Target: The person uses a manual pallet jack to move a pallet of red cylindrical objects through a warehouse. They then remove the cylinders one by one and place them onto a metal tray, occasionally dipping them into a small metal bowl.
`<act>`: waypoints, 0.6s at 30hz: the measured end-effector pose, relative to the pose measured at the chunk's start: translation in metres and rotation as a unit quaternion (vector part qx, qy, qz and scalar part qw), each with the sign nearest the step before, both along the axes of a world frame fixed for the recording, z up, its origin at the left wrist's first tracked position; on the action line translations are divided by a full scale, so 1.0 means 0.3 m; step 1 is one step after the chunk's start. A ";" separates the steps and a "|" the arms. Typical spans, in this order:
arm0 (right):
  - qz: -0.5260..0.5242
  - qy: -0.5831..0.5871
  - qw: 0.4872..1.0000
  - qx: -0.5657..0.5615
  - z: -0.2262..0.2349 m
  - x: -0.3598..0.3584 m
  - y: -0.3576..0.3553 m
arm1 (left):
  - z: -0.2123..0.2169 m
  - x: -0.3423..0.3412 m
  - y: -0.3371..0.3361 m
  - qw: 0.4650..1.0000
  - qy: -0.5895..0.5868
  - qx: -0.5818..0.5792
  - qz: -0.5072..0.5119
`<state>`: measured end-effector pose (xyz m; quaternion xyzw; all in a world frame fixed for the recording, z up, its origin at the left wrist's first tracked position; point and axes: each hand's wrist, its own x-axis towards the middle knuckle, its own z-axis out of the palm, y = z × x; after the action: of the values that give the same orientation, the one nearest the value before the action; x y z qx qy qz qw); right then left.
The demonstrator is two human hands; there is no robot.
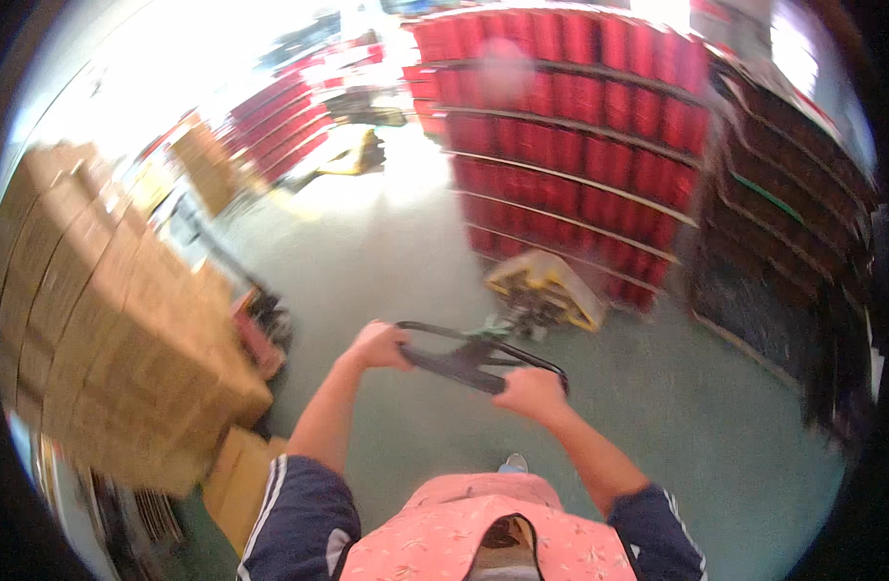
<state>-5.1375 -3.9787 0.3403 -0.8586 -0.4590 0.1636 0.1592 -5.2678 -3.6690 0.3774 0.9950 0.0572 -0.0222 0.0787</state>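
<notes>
Both my hands grip the black loop handle (454, 366) of a yellow pallet jack (551, 281). My left hand (378, 347) is closed round the handle's left end, and my right hand (533, 392) is closed round its right end. Beyond the handle, the jack's yellow body sits low at the foot of a tall stack of red cylinders (570, 145), layered between thin pale boards. Whether its forks are under that stack is hidden. Blur softens the jack's details.
Stacked cardboard boxes (105, 320) stand close on my left, with another pallet jack (256, 329) beside them. Dark layered stacks (783, 213) rise on the right. Farther off are more red stacks (285, 121) and a yellow machine part (347, 155). Grey-green floor (367, 242) lies between them.
</notes>
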 end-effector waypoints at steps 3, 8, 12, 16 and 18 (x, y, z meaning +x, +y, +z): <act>-0.003 -0.021 1.000 -0.017 0.032 -0.027 -0.117 | 0.001 -0.058 -0.134 0.999 0.008 0.014 0.046; -0.001 -0.082 0.997 -0.015 0.022 -0.034 -0.252 | -0.025 -0.117 -0.293 0.997 -0.008 -0.028 0.069; 0.013 -0.068 0.997 -0.020 0.052 0.030 -0.350 | -0.019 -0.095 -0.434 0.993 0.001 -0.039 0.109; 0.044 -0.057 0.997 -0.036 0.083 0.052 -0.501 | 0.010 -0.121 -0.619 0.989 0.019 -0.042 0.143; 0.061 -0.062 0.996 -0.024 0.083 0.092 -0.572 | 0.026 -0.110 -0.710 0.987 0.004 -0.050 0.156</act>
<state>-5.1099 -4.1502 0.3653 -0.8411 -0.5154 0.1301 0.0994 -5.3007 -3.8819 0.3853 0.9687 0.2107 -0.0168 0.1303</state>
